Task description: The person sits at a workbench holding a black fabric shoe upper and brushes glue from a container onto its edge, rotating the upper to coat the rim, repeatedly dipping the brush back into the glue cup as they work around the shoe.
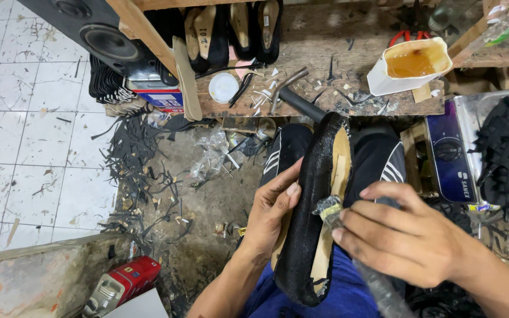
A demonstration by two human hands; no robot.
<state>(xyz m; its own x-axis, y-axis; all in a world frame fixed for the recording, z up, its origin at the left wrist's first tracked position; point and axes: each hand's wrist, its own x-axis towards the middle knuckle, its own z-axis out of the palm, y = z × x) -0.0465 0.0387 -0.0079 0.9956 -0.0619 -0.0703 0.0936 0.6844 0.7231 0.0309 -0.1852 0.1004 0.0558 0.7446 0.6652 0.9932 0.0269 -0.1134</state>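
Observation:
A black shoe upper on a tan last (316, 200) rests sole-up on my lap. My left hand (272, 212) grips its left side, thumb pressed on the black edge. My right hand (402, 235) holds a glue brush with a plastic-wrapped handle (349, 241), its tip touching the tan insole near the shoe's middle. The brush bristles are mostly hidden by the wrap.
A white container of amber glue (410, 65) sits on the wooden bench (325, 35), with a hammer (298, 100) and scraps. Finished black shoes (231, 29) stand at the back. A black speaker (98, 35), a small oven (455, 153), and a red tool (122, 285) surround me.

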